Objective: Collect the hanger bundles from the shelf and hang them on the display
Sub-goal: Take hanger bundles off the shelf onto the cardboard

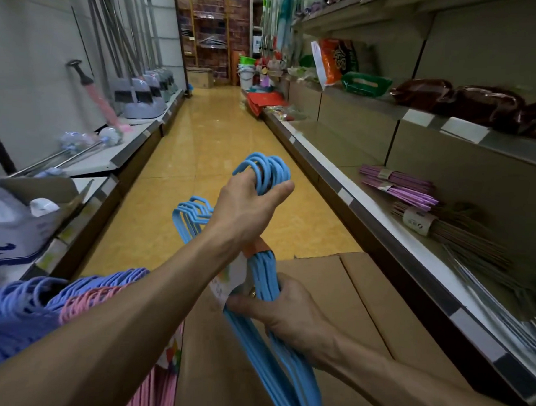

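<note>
While the left hand (248, 206) curls round the hooks of the blue hanger bundle (264, 282), the right hand (282, 314) grips its lower wires nearer, over a cardboard box (348, 298).

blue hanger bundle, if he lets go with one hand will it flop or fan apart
Probably holds its shape: the blue hanger bundle spans stiffly between the left hand at the hooks and the right hand lower down. The paper band likely stops fanning, though smooth strands might slide.

Single head-worn view, aimed forward and down along aisle floor (220, 133); hands seen close below.
</note>
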Demonstrator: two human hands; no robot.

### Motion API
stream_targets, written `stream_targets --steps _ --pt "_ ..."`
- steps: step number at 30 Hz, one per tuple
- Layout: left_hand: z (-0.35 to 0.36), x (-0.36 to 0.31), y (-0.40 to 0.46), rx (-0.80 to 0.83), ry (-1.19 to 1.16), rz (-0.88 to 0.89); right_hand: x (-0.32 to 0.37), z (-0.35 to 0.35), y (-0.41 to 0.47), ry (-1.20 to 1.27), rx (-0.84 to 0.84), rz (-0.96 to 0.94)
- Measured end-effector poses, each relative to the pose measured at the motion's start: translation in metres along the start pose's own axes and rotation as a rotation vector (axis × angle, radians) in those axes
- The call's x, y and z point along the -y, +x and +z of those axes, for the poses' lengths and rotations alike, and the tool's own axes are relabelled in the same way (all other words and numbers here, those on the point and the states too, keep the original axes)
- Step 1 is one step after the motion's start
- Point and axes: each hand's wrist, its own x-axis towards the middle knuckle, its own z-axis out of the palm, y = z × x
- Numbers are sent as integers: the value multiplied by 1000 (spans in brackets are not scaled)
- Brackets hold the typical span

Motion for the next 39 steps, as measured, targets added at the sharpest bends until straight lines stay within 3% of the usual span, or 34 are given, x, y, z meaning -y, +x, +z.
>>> stream_targets --steps 10,15,19,25,31,39 --pt "-39 45 -13 153 -210 -81 -35 -2 17 434 608 381" --pt "-58 68 -18 206 -33 -149 -49 22 22 292 565 332" --pt "-81 90 -24 302 390 -120 -70 43 29 174 521 294" --pt "-106 129 -33 324 815 -226 -93 81 40 27 419 276" --pt "-120 156 -37 266 863 -229 -118 111 47 0 373 303" --pt "-138 169 -44 311 673 -266 -141 127 51 -72 378 313"
